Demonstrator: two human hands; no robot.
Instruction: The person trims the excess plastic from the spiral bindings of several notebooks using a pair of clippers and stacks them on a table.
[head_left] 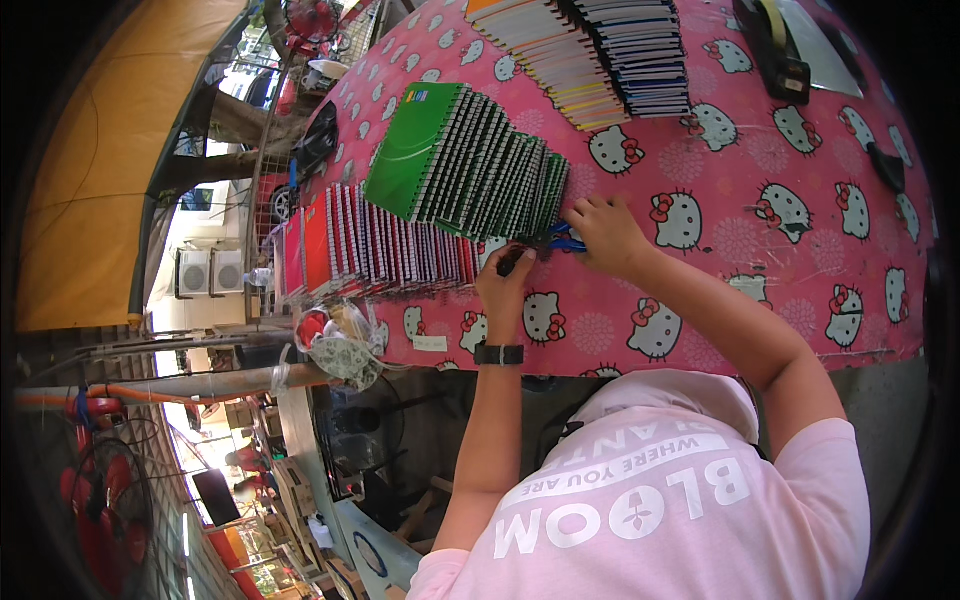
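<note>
On the pink patterned table cover, green spiral notebooks (415,150) lie fanned out in an overlapping row. At the near right end of that row, my right hand (608,235) is closed around a small tool with two blue handles (566,240). Its working end is too small and partly hidden to tell its exact kind. Close beside it, my left hand (505,278) has its fingers curled in a pinch by the lower corner of the last notebooks. Whatever lies between those fingertips cannot be made out. A dark band circles my left wrist.
Red spiral notebooks (345,240) stand in a row left of the green ones. Farther back lie yellow-edged notebooks (570,75) and blue-edged notebooks (645,60). A black tape dispenser (790,78) sits far right. A plastic bag (345,345) hangs at the table's near left edge.
</note>
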